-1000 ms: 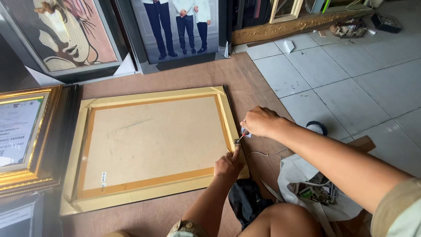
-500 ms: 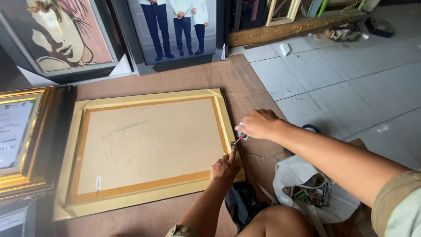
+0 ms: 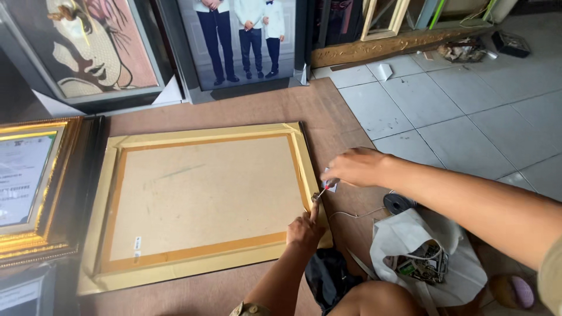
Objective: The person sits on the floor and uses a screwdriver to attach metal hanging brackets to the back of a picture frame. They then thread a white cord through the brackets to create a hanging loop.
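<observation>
A gold picture frame (image 3: 205, 137) lies face down on a brown board (image 3: 246, 105), its tan backing (image 3: 205, 193) facing up. My left hand (image 3: 304, 227) rests on the frame's right rail, thumb and forefinger pinched at a small metal fitting (image 3: 317, 196). My right hand (image 3: 358, 167) reaches in from the right and grips a small red-and-white handled tool (image 3: 329, 186), whose tip meets the fitting. A thin wire (image 3: 351, 214) trails from there toward a black spool (image 3: 399, 203).
A gold-framed certificate (image 3: 35, 187) lies at the left. A portrait painting (image 3: 93, 47) and a framed photo of three standing people (image 3: 240, 41) lean at the back. A white bag of small parts (image 3: 421, 257) and a black pouch (image 3: 328, 275) sit by my knee. Grey floor tiles (image 3: 456, 111) lie to the right.
The view has shifted slightly. Both hands stay at the frame's right rail, with the tool tip kept on the fitting.
</observation>
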